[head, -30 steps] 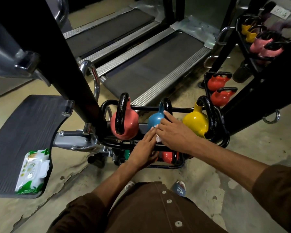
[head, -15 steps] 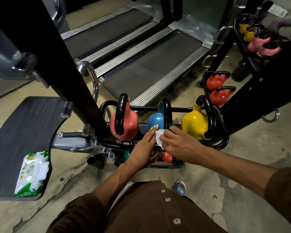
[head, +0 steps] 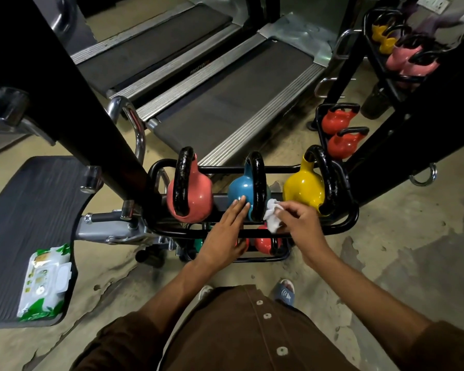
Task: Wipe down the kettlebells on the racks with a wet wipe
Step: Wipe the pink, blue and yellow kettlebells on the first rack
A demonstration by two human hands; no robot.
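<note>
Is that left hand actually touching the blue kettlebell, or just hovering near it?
Touching. The head view shows the left hand resting straight fingertips on the blue kettlebell, just left of its black handle, with no gap visible.

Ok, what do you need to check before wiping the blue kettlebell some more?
1. Wipe in hand: right hand pinches the wet wipe. Ok.
2. Bell steadied: left hand lies flat against the blue kettlebell. Ok.
3. Bell seated: upright on the rack. Ok.
4. Wipe touching the bell: it sits beside the black handle. Cannot tell.
5. Wipe wet enough: cannot tell.
6. Spare wipes: wipes pack lies on the black platform. Ok.
</note>
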